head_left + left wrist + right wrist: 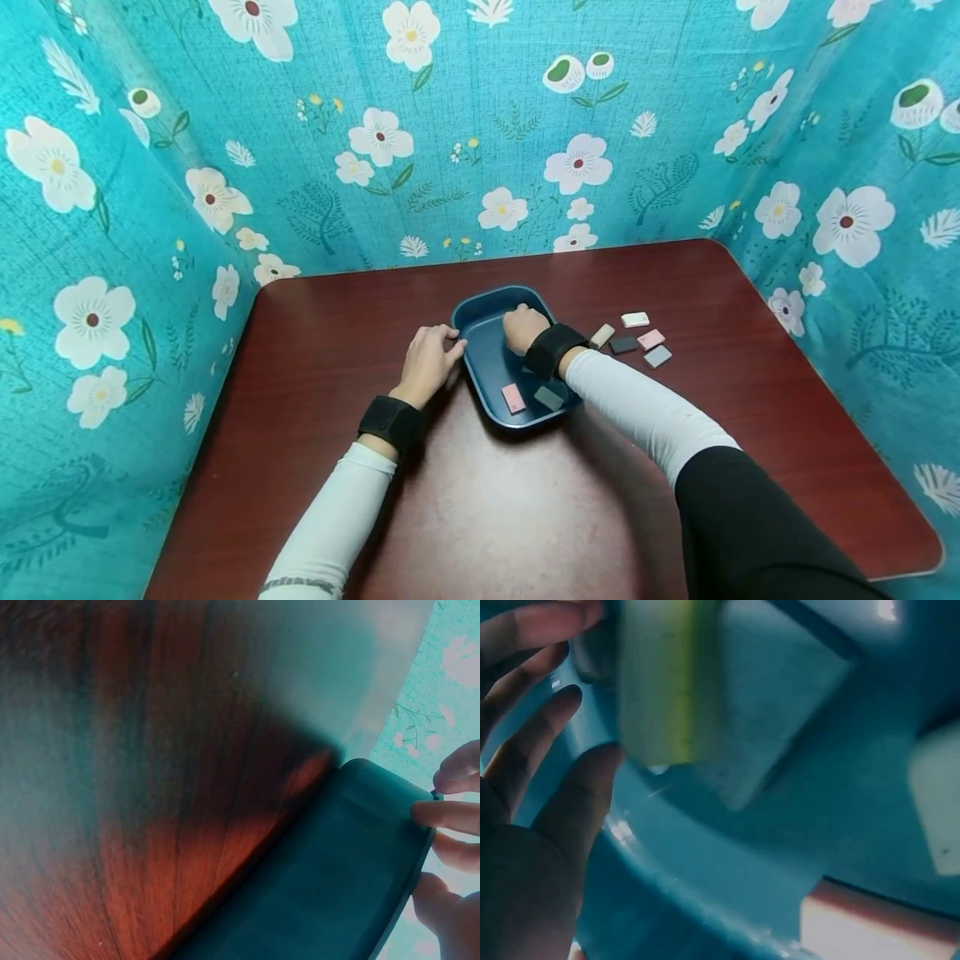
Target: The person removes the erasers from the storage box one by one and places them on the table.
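Black sleeve (750,517), lower right, overhangs a glossy table (330,358); flowered curtain (450,192) spans the top. Mid-frame, the left hand (429,360) touches a tray (486,362), fingers relaxed; whether the right hand (524,328) inside grasps anything is unclear.

Your left arm (330,525) reaches forward and inward, the left hand (429,360) with fingers (456,815) lightly bent. Your right arm (645,408) angles in from the right; the right hand (524,328) points downward, thumb and fingers apart.

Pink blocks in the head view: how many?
2: one pink block in the blue tray, another on the brown table to its right. The right arm may hide others.
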Demonstrator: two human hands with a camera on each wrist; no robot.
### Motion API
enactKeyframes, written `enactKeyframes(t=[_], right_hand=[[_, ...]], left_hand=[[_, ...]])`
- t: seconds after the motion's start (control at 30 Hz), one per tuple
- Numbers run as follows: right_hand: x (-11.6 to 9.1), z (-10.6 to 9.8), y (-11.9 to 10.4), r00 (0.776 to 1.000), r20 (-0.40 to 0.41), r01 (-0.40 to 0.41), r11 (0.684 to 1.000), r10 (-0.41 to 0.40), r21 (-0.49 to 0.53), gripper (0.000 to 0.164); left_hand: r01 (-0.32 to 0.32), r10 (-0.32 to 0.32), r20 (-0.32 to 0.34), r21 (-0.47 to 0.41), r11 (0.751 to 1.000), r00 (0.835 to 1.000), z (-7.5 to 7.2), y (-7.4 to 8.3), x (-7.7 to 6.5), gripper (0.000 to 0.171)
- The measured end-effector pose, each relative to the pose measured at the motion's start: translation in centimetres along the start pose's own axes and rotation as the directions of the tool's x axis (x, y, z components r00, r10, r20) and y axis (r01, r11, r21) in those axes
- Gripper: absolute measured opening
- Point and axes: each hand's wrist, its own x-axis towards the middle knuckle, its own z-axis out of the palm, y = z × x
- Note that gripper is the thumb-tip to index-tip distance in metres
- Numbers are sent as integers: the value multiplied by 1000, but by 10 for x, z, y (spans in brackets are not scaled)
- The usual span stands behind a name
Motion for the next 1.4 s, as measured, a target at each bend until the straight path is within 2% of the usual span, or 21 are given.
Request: enactKeyframes(t=[0.13,0.3,0.6,0.83,1.0,1.23,1.4], right_hand=[[1,5,3,1000,-7,-1,1000,1,14,17],[2,8,4,999,-54,-3,999,5,39,15],[3,14,8,996,-85,32,999,-31,6,19],[-3,-14,2,989,-127,92,992,-81,84,14],[-4,-28,0,982,-155,115,992,-105,57,13],[-10,-45,3,978,-165,142,986,-127,88,22],[-25,-65,12,982,-166,118,981,-92,155,27]], left_hand=[[-2,2,0,-6,1000,1000,-1,1,0,26],[-1,1,-10,-13,1000,1000,-1,0,-1,25],[2,-2,-9,-18,1000,1000,2,-1,-3,25],[6,-6,-8,-13,1000,1000,1,0,-1,25],[11,-11,-9,-12,1000,1000,1,1,-1,26],[5,-6,-23,-15,1000,1000,1,0,-1,26],[-15,14,-23,-37,999,1000,2,-1,-3,26]])
